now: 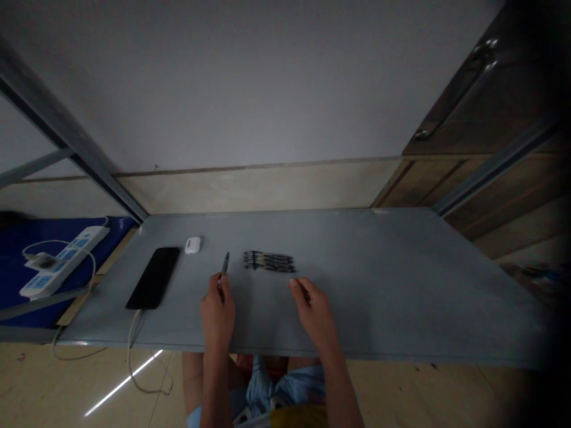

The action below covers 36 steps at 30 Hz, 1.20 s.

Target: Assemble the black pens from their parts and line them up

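Observation:
My left hand point(217, 309) is closed around a dark pen point(226, 262), whose upper end points up and away from me above the grey table point(401, 285). To its right, several dark pens point(269, 261) lie side by side in a small row on the tabletop. Near the right end of that row is my right hand point(316, 310), thumb and fingers pinched together. Whatever the right fingers hold, if anything, is hidden or too small to name.
Left on the table lie a black phone point(154, 278) with a white cable point(131, 342) and a white earbud case point(193, 245). A power strip point(66, 261) sits on a blue surface point(13, 244) beyond the left edge. Metal posts point(102, 178) flank the table.

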Tool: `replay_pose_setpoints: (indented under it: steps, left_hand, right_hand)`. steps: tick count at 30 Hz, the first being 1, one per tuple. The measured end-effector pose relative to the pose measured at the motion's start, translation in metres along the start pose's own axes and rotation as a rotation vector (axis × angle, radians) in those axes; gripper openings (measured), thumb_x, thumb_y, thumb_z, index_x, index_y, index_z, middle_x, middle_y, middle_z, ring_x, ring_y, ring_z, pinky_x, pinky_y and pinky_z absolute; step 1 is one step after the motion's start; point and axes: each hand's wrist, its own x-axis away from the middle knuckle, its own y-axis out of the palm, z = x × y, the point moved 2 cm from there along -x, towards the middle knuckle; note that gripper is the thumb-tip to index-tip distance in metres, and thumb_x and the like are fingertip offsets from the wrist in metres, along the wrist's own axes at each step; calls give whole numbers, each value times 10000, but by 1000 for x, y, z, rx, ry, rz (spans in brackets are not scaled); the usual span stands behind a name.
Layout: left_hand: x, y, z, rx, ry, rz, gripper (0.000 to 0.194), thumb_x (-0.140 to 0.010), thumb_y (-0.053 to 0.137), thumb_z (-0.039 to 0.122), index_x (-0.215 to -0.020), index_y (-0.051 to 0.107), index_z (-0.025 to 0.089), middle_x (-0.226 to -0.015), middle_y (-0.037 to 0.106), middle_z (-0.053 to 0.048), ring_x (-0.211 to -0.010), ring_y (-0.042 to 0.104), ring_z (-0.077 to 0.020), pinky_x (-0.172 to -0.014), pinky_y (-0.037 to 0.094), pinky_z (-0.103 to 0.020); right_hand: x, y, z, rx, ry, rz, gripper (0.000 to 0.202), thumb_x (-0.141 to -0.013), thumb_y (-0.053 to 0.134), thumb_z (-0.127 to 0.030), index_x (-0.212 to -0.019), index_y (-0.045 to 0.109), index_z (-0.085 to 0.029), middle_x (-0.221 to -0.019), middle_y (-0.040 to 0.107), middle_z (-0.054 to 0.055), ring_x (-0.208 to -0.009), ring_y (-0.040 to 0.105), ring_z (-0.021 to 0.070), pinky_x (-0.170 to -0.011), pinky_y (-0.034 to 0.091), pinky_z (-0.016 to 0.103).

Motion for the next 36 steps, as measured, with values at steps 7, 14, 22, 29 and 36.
replay_pose_setpoints:
  steps: [7, 14, 22, 29, 36]
  left_hand:
    - [-25, 2, -44, -137, 157, 153, 478, -886, 326, 113, -1352, 434, 96, -1060, 605, -163, -1015, 541, -280, -911, 414, -463]
    - [-39, 14, -53, -306, 179, 154, 466, -881, 358, 112, -1330, 482, 92, -1093, 563, -172, -1049, 500, -285, -929, 390, -452]
    - [-30, 11, -37, -460, 130, 229, 410, -917, 358, 176, -1264, 565, 107, -1133, 529, -172, -1008, 482, -284, -878, 400, -431]
    - [-19, -2, -7, -443, 18, 266, 414, -906, 458, 308, -1280, 553, 159, -1187, 514, -177, -1048, 455, -336, -805, 408, -480]
    - [19, 28, 64, -354, 354, 19, 439, -921, 469, 265, -1347, 482, 370, -1400, 418, -80, -1215, 384, -316, -918, 370, -488]
  right_hand:
    - [-1, 0, -3, 17, -45, 23, 344, -931, 431, -452, -721, 555, -209, -645, 593, 19, -599, 542, 172, -581, 403, 271]
    - [0, -3, 0, -25, -77, 1, 351, -946, 416, -428, -719, 566, -205, -697, 632, 39, -653, 578, 184, -619, 424, 275]
    - [-1, -3, 1, 0, -79, -24, 355, -942, 421, -423, -738, 608, -200, -723, 648, 48, -657, 569, 188, -617, 413, 282]
    - [-2, -4, 0, -11, -81, 0, 391, -928, 430, -457, -717, 633, -198, -659, 633, 43, -601, 548, 183, -572, 405, 276]
    - [-2, 1, 3, 72, -80, -29, 397, -949, 400, -432, -706, 603, -193, -696, 635, 43, -655, 555, 176, -639, 413, 277]
